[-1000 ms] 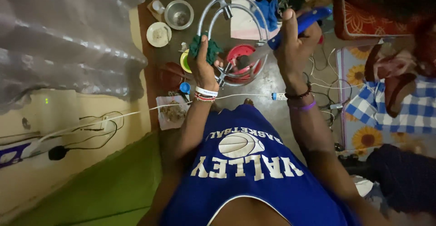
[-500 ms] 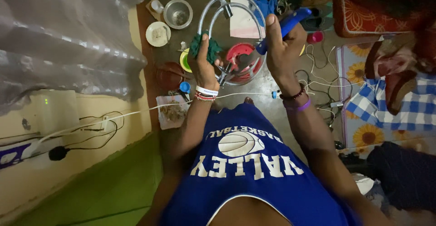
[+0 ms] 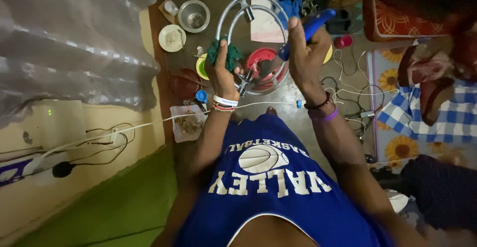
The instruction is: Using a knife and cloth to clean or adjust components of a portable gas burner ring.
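My left hand grips a dark green cloth pressed against a round metal frame made of two hoops with brackets. It holds the frame upright over the floor. My right hand is closed round a blue-handled tool. The tool's dark end points down and left toward a red disc seen inside the frame. Both wrists wear bands. A blue jersey fills the bottom of the view.
On the floor lie a steel bowl, a white plate, a small plastic bag, tangled cables and a blue checked cloth. A clear plastic sheet and a wall socket are at the left.
My right hand has moved left and slightly down with the blue tool, closer to the metal frame. My left hand has kept its hold on the cloth and frame.
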